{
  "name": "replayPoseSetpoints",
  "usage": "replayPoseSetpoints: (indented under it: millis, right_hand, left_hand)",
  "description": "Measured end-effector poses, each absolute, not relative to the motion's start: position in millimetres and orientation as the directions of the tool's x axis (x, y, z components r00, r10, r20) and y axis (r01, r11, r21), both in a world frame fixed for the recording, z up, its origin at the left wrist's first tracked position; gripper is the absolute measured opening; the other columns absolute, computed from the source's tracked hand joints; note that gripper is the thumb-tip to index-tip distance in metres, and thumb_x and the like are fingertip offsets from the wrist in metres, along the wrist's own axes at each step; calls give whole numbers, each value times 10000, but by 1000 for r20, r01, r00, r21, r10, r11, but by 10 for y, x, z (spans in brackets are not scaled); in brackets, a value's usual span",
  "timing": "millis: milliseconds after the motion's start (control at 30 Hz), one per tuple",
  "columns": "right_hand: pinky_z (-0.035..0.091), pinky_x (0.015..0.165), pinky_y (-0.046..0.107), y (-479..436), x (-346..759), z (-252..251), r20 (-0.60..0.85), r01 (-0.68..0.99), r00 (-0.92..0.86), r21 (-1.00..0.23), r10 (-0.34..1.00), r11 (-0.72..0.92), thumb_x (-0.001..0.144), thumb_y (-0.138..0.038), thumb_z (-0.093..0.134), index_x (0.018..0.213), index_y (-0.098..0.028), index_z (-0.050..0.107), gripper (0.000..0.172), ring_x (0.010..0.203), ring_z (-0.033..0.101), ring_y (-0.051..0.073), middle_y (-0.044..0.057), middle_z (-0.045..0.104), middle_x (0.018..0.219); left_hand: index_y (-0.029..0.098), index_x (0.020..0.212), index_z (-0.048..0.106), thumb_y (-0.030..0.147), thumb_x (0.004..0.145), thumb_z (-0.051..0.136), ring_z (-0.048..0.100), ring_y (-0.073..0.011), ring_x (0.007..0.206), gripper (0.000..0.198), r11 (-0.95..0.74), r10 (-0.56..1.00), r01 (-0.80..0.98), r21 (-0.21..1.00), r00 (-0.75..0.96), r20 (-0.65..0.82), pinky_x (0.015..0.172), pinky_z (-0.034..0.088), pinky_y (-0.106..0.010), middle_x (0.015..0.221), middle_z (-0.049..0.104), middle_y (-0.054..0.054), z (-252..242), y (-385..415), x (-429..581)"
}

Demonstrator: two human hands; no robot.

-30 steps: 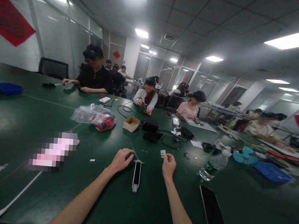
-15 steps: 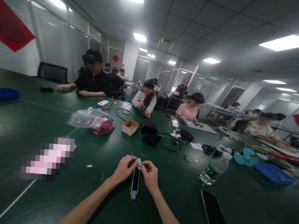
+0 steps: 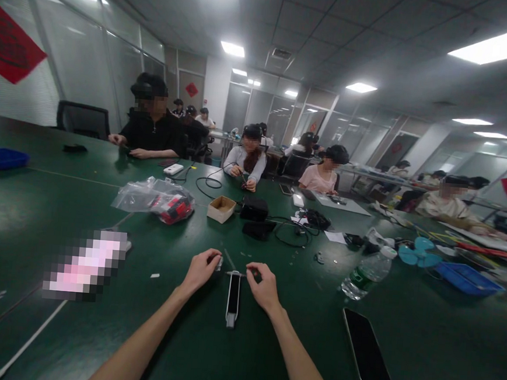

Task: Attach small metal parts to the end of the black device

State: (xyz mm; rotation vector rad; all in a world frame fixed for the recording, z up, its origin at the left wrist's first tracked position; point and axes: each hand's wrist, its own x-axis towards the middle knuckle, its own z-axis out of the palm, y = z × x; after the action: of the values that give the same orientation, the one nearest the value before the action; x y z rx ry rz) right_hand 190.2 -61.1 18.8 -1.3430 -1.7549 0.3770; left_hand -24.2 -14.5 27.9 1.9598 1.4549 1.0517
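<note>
A slim device [image 3: 233, 298] with a black face, a pale frame and a grey end piece lies on the dark green table between my hands. To its left, my left hand [image 3: 201, 272] is closed in a pinch on a small whitish piece [image 3: 219, 263], mostly covered by the fingertips. My right hand [image 3: 264, 286] is beside the device's far end, thumb and forefinger curled together. Whatever those fingers hold, if anything, is too small to make out. Just beyond the device lies a thin pale strip [image 3: 229, 258].
A water bottle [image 3: 367, 273] and a phone [image 3: 369, 354] are on the right. Farther back are a cardboard box [image 3: 221, 209], a black box [image 3: 254, 208], cables and a plastic bag [image 3: 141, 196] with red parts. A blue tray [image 3: 468, 278] lies far right. People sit across the table.
My hands have moved apart from the device's far end, the left one carrying the small whitish piece away to the left. The device's far end now shows. The view has tilted slightly.
</note>
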Motion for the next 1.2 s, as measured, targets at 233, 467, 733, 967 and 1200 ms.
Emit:
replayPoseSetpoints:
  millis: [233,467,733,967,1200]
  right_hand:
    - [421,802,362,-594,1976,117,320,703,-160,-627,934,335,836,-256,526,915,-243,668,163,869,566,207,27,658,880]
    - [414,770,346,-577,1968,58,330,674,-156,-653,931,344,831,-266,537,876,-241,677,149,827,558,201,24,652,837]
    - [410,770,341,-580,1958,82,309,708,-156,-627,938,324,839,-250,529,871,-231,681,156,842,561,203,34,654,854]
    - [417,760,344,-583,1959,58,312,654,-124,-688,942,314,832,-260,561,875,-255,694,140,831,563,201,21,659,853]
    - [415,765,345,-580,1972,44,322,651,-138,-684,937,330,843,-276,558,887,-258,694,144,829,559,197,17,659,857]
  left_hand:
    - [204,921,687,287,860,490,647,-184,808,222,-290,957,737,611,233,172,712,444,-256,866,716,-45,194,-187,-185]
    - [197,923,692,262,870,493,644,-178,802,216,-289,957,761,580,243,158,697,432,-250,866,718,-48,206,-214,-154]
    - [195,939,692,278,876,489,646,-183,827,229,-303,952,741,600,255,167,736,442,-262,875,718,-51,117,-186,-151]
    - [189,924,689,286,888,462,652,-180,806,250,-319,946,720,616,274,170,724,442,-264,880,721,-48,139,-204,-141]
    - [204,920,691,293,888,470,652,-173,806,240,-327,942,694,641,293,163,733,448,-266,884,721,-33,138,-221,-109]
